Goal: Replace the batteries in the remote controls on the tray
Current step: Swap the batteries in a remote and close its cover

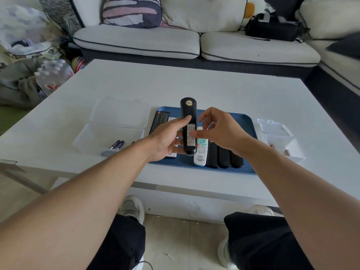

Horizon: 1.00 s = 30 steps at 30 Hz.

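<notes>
Remote (188, 121) gripped by left hand (167, 138); right hand (220, 131) fingers (202, 115) apparently loose.

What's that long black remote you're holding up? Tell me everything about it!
The long black plastic remote is slim with rounded ends and is held back side up, above the blue tray. A round yellow sticker sits near its far end and a white printed label runs along its middle. The left hand grips it from the side, thumb on its back. The right hand hovers beside it, a fingertip near the label.
</notes>
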Motion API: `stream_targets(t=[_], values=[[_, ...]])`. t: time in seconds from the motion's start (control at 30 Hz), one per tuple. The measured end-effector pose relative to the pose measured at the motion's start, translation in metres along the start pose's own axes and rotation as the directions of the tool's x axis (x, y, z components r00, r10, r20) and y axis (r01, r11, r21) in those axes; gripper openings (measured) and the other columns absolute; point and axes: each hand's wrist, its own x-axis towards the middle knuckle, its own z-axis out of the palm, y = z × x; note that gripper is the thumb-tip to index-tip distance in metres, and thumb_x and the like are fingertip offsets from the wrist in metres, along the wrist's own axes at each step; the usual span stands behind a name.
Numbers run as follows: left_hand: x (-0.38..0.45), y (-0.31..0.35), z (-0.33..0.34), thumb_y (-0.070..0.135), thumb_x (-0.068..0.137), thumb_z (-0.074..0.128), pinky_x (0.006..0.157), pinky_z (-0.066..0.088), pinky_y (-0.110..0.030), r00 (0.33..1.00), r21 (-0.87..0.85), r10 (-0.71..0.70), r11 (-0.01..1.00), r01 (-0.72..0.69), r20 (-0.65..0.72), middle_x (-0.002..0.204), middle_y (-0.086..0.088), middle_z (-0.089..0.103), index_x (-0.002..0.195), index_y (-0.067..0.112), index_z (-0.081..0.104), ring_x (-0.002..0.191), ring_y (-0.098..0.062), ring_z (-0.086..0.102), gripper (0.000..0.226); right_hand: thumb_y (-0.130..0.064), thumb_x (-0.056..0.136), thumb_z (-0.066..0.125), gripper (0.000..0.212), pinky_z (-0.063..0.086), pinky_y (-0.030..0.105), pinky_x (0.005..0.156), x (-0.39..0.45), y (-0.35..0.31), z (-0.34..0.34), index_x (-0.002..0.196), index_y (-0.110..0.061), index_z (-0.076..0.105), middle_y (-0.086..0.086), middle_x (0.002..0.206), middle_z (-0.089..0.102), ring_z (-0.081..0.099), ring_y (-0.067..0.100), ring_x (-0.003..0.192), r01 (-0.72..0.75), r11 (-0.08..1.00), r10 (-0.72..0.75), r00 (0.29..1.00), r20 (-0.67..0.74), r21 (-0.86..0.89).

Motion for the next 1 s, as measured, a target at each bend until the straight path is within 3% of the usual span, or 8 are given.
stream_targets(t=[0.23, 0.33, 0.43, 0.53, 0.67, 0.77, 0.87, 1.0], values=[[-0.001, -0.001, -0.001, 0.028, 0.102, 0.056, 0.072, 0.060, -0.041, 0.999, 0.040, 0.036, 0.999, -0.035, -0.036, 0.114, -0.019, 0.072, 0.112, 0.020, 0.066, 0.104, -0.038, 0.071, 0.017, -0.041, 0.075, 0.086, 0.034, 0.044, 0.029, 0.062, 0.001, 0.003, 0.001, 0.088, -0.023, 0.060, -0.007, 0.071, 0.055, 0.050, 0.011, 0.063, 0.005, 1.000, -0.006, 1.000, -0.030, -0.018], [0.001, -0.001, -0.002, 0.034, 0.102, 0.056, 0.075, 0.061, -0.044, 0.996, 0.025, 0.043, 0.999, -0.041, -0.072, 0.103, -0.018, 0.075, 0.113, 0.016, 0.064, 0.087, -0.032, 0.072, 0.023, -0.042, 0.084, 0.078, 0.025, 0.048, 0.033, 0.064, 0.001, 0.003, 0.001, 0.089, -0.023, 0.063, -0.005, 0.073, 0.062, 0.055, 0.012, 0.062, 0.011, 0.998, -0.013, 0.999, -0.030, -0.059], [0.008, 0.002, -0.005, 0.054, 0.099, 0.051, 0.073, 0.061, -0.046, 0.984, -0.093, 0.037, 0.994, -0.054, -0.176, 0.082, -0.012, 0.067, 0.108, 0.007, 0.065, 0.066, -0.023, 0.065, 0.050, -0.045, 0.087, 0.073, 0.021, 0.048, 0.029, 0.062, 0.001, 0.002, 0.003, 0.088, -0.026, 0.064, -0.007, 0.078, 0.064, 0.058, 0.009, 0.061, 0.027, 0.994, -0.030, 0.999, -0.022, -0.104], [0.014, 0.005, -0.005, 0.048, 0.103, 0.045, 0.065, 0.059, -0.039, 0.968, -0.221, 0.020, 0.972, -0.077, -0.249, 0.091, -0.012, 0.061, 0.117, 0.004, 0.065, 0.066, -0.020, 0.060, 0.050, -0.044, 0.089, 0.071, 0.017, 0.046, 0.024, 0.058, 0.001, 0.002, 0.004, 0.089, -0.029, 0.064, -0.008, 0.082, 0.065, 0.059, 0.008, 0.063, 0.034, 0.995, -0.038, 0.998, -0.041, -0.090], [0.013, 0.007, -0.004, 0.030, 0.093, 0.069, 0.059, 0.056, -0.028, 0.963, -0.218, -0.005, 0.974, -0.055, -0.270, 0.088, -0.008, 0.058, 0.104, 0.006, 0.068, 0.065, -0.019, 0.057, 0.027, -0.042, 0.089, 0.071, 0.013, 0.044, 0.021, 0.059, 0.001, 0.001, 0.005, 0.093, -0.031, 0.063, -0.009, 0.088, 0.067, 0.062, 0.010, 0.071, 0.055, 0.992, -0.061, 0.997, -0.046, -0.117], [0.014, 0.004, -0.007, 0.019, 0.085, 0.078, 0.053, 0.053, -0.023, 0.959, -0.156, -0.035, 0.988, -0.009, -0.281, 0.080, -0.005, 0.058, 0.111, 0.006, 0.067, 0.057, -0.015, 0.057, 0.031, -0.037, 0.089, 0.072, 0.012, 0.043, 0.018, 0.055, 0.000, 0.002, 0.007, 0.094, -0.032, 0.063, -0.010, 0.088, 0.068, 0.066, 0.012, 0.071, 0.055, 0.992, -0.056, 0.998, -0.004, -0.117], [0.013, 0.001, -0.008, 0.017, 0.094, 0.068, 0.056, 0.056, -0.026, 0.970, -0.216, -0.075, 0.976, 0.024, -0.233, 0.088, -0.008, 0.065, 0.116, 0.005, 0.065, 0.066, -0.019, 0.064, 0.026, -0.038, 0.086, 0.075, 0.016, 0.044, 0.020, 0.059, -0.002, 0.000, 0.007, 0.097, -0.034, 0.064, -0.011, 0.091, 0.069, 0.063, 0.005, 0.068, 0.064, 0.992, -0.061, 0.998, 0.030, -0.111], [0.012, -0.003, -0.009, 0.015, 0.105, 0.045, 0.055, 0.057, -0.032, 0.962, -0.227, -0.160, 0.968, 0.109, -0.222, 0.098, -0.016, 0.072, 0.120, 0.002, 0.062, 0.074, -0.026, 0.072, 0.026, -0.048, 0.076, 0.083, 0.042, 0.044, 0.015, 0.063, -0.009, -0.008, 0.010, 0.112, -0.038, 0.066, -0.020, 0.101, 0.066, 0.061, -0.005, 0.069, 0.107, 0.980, -0.079, 0.983, 0.166, -0.168]])
